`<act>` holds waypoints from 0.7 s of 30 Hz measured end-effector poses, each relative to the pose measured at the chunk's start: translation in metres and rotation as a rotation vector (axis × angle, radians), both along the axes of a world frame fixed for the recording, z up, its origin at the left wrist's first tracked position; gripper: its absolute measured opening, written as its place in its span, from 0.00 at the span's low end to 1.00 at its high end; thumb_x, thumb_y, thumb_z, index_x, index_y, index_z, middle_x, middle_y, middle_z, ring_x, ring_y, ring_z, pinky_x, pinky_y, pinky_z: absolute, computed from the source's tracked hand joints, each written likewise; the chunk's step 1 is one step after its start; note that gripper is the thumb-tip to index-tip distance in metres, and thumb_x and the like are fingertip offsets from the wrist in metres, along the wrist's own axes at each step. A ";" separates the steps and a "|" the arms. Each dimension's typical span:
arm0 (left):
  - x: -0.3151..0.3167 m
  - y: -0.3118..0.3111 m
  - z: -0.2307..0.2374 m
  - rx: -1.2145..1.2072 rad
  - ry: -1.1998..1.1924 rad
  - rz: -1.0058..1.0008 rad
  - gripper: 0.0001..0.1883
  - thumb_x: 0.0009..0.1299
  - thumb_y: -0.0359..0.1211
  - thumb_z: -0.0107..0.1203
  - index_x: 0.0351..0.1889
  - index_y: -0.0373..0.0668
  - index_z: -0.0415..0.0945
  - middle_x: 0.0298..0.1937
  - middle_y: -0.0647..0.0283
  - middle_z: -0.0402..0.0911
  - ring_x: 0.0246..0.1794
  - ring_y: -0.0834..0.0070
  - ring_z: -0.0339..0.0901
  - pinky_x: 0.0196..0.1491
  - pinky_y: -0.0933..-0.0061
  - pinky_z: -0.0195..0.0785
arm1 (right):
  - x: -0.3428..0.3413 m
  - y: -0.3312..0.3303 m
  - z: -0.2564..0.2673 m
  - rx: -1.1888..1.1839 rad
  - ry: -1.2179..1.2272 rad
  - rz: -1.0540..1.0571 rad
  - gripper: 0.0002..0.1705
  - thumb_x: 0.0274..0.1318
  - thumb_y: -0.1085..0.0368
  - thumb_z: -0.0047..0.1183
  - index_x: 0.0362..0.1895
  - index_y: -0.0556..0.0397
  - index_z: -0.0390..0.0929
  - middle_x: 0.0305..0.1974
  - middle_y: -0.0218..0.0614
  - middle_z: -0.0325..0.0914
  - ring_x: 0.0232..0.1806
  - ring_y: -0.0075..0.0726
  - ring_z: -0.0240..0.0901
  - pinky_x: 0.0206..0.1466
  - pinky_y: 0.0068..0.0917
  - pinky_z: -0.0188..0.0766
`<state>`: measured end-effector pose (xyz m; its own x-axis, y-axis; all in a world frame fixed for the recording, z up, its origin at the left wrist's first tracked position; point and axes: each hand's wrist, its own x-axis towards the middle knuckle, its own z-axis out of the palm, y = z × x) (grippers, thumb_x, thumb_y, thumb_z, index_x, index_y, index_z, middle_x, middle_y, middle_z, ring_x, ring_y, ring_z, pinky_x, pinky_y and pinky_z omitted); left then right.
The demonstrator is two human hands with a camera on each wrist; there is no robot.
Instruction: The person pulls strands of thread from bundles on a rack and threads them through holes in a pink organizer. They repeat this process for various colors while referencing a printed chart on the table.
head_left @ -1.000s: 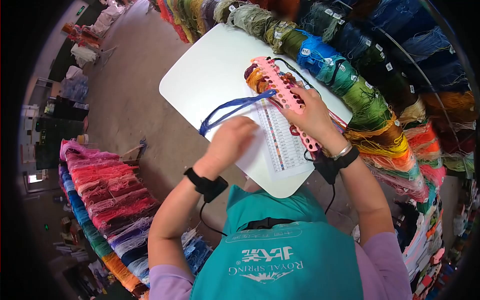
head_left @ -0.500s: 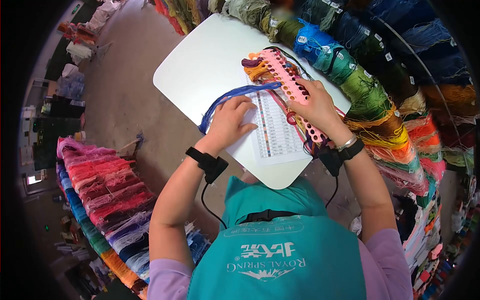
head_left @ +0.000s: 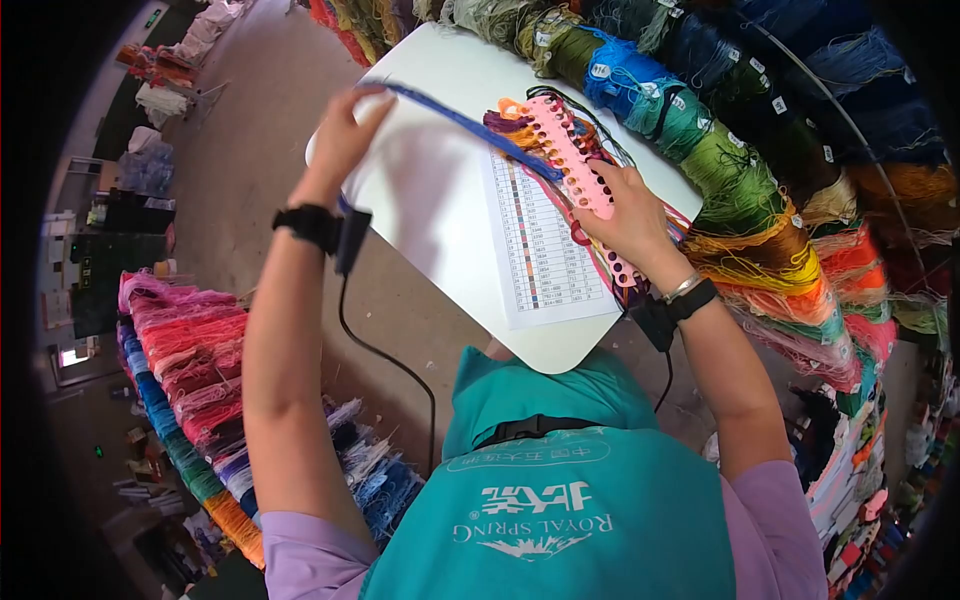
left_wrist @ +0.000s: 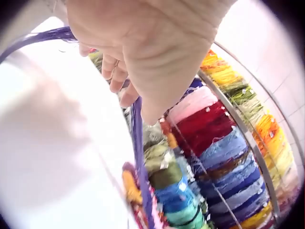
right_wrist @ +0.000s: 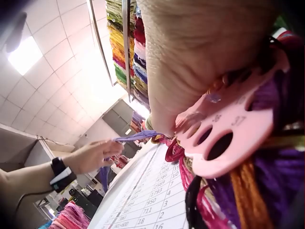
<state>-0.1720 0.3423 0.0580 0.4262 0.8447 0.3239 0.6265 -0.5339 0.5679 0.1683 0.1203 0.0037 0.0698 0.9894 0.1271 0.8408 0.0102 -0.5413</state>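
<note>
While the left hand (head_left: 345, 138) pinches one end of a long blue-violet skein of thread (head_left: 465, 123), lifted above the left corner of the surface, I see the right hand (head_left: 632, 212) grip a long pink perforated strip (head_left: 583, 188), thumb and fingers closed around it. The skein stretches between them, its other end at the strip.

To the left I have room: past that edge lies grey-brown floor (head_left: 262, 130). To the right I have little, as fat rolls of olive, blue and green yarn (head_left: 690, 165) crowd the edge.

The white round-cornered surface (head_left: 425, 235) carries a printed white paper chart (head_left: 555, 275), which lies just beside the strip. Off to the left a rack of pink, red and blue yarn (head_left: 215, 375) slants away; overhead my right wrist view finds a pale tiled ceiling (right_wrist: 62, 86).

As for the strip, it lies slantwise over the right part of the surface, round holes along its length, a printed "37" legible, with orange, purple and magenta threads hanging about it.
</note>
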 end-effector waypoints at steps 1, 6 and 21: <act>0.014 0.002 0.036 0.032 0.053 0.021 0.18 0.74 0.41 0.58 0.53 0.37 0.80 0.53 0.57 0.83 0.57 0.69 0.77 0.60 0.68 0.67 | 0.000 0.000 0.000 0.001 0.006 0.000 0.40 0.47 0.47 0.64 0.64 0.48 0.72 0.48 0.49 0.72 0.47 0.55 0.77 0.48 0.44 0.76; 0.046 -0.013 0.031 0.032 0.147 -0.175 0.14 0.73 0.38 0.58 0.51 0.42 0.82 0.50 0.62 0.85 0.52 0.70 0.80 0.55 0.69 0.70 | 0.003 0.001 -0.003 -0.003 0.051 -0.001 0.39 0.47 0.47 0.64 0.63 0.49 0.72 0.48 0.49 0.73 0.48 0.55 0.77 0.49 0.44 0.76; 0.056 -0.142 -0.061 -0.041 0.508 -0.348 0.41 0.68 0.60 0.55 0.75 0.53 0.60 0.78 0.56 0.57 0.79 0.56 0.49 0.77 0.43 0.38 | -0.002 0.000 0.019 -0.070 0.207 -0.022 0.41 0.46 0.48 0.66 0.64 0.53 0.71 0.53 0.51 0.74 0.53 0.54 0.76 0.56 0.42 0.73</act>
